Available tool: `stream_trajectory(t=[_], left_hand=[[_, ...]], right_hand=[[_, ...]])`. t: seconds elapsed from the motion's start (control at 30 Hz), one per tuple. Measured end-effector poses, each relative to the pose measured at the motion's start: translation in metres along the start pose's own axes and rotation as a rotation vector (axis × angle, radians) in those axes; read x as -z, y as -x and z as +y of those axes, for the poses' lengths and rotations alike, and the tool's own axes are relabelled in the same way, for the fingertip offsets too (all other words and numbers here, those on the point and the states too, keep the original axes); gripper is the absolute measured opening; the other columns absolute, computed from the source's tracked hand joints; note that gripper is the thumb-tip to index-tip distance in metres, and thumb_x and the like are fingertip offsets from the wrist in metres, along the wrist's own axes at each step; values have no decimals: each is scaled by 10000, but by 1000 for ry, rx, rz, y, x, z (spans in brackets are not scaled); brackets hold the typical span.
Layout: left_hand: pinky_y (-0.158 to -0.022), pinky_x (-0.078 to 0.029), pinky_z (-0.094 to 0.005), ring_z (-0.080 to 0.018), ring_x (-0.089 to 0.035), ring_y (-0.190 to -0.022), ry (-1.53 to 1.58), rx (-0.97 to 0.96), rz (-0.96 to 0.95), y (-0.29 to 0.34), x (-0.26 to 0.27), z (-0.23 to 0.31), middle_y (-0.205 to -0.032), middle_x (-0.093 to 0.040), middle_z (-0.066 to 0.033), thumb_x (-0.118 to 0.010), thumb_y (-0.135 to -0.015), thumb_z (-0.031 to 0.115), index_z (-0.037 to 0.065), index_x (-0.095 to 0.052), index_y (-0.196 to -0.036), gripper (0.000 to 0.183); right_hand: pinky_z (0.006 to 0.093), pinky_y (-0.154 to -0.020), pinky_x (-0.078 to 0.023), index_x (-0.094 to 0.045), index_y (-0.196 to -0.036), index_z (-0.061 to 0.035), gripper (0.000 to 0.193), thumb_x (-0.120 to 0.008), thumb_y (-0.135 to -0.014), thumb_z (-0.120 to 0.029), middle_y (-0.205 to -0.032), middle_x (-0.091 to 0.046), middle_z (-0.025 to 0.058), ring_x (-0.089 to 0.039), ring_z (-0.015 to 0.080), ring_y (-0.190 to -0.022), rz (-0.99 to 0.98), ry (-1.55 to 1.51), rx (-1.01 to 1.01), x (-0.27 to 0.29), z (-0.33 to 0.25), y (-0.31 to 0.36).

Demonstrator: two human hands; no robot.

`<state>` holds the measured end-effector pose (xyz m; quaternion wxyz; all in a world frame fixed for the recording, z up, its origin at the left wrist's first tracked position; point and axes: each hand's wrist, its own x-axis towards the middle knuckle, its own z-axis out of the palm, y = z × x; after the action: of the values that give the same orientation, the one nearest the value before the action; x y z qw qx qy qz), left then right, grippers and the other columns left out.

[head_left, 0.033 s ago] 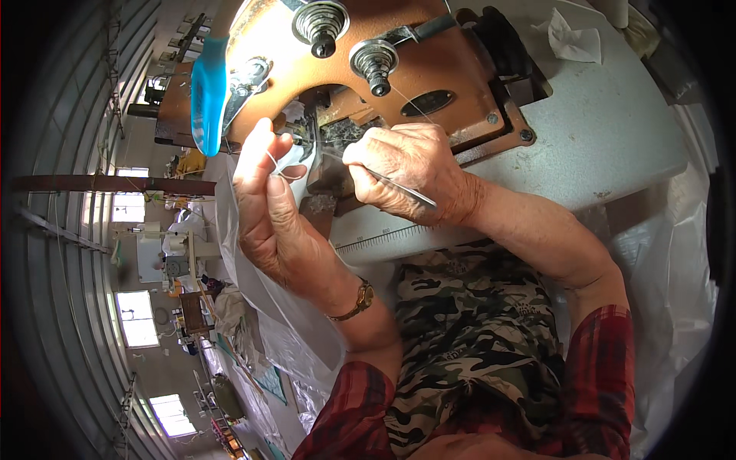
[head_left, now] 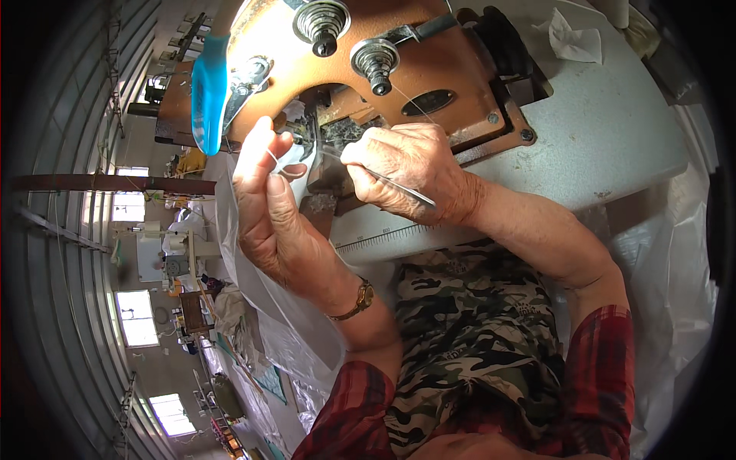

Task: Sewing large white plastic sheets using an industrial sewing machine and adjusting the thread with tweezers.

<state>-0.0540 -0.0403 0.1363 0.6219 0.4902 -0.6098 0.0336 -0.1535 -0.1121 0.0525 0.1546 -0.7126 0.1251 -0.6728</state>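
Note:
My right hand [head_left: 410,170] is closed around metal tweezers [head_left: 402,188], their back end sticking out below the fist and their tips toward the machine's opening. To its left, my left hand [head_left: 268,207] is raised with thumb and fingers apart, a wristwatch on its wrist. A white thread [head_left: 271,156] shows by its fingers; whether they pinch it I cannot tell. Both hands are in front of an orange-brown sewing machine [head_left: 452,73] with round tension discs [head_left: 374,61]. A thin thread runs from the discs down behind my right hand. Lint covers the machine's open inner parts [head_left: 349,130].
A blue lamp-like piece [head_left: 207,100] hangs at the machine's left. The grey machine table [head_left: 598,138] has a ruler strip [head_left: 387,236] along its front edge. A crumpled white scrap [head_left: 575,40] lies at the far right. Plastic sheeting [head_left: 261,307] hangs left of my lap.

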Motion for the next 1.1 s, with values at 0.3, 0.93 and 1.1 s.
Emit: stream_trajectory(t=[0.3, 0.93, 1.1], left_hand=[[-797, -503, -284, -212, -620, -1076, -36, 44, -60, 0, 2, -5, -1239, -621, -192, -461, -949, 46, -93, -601, -1191, 312], [-994, -459, -312, -194, -602, -1105, 11, 98, -244, -7, -4, -36, -1167, -650, -127, -452, -918, -100, -55, -641, -1150, 302], [-1010, -442, -307, -192, -598, -1115, -4, 123, -222, -8, -1, -35, -1167, -650, -129, -450, -919, -95, -54, -639, -1151, 302]], right_hand=[[346, -534, -477, -622, -891, -29, 138, -676, -786, -101, -750, -620, 84, -617, 238, -602, -46, 55, -45, -7, -1, -1], [295, -482, -383, -559, -808, -73, 214, -685, -669, -178, -644, -442, -7, -486, 142, -537, -134, 236, 354, 2, 1, 2], [294, -480, -379, -562, -817, -67, 217, -696, -669, -152, -644, -445, -2, -492, 144, -535, -158, 198, 340, 1, 1, 4]])
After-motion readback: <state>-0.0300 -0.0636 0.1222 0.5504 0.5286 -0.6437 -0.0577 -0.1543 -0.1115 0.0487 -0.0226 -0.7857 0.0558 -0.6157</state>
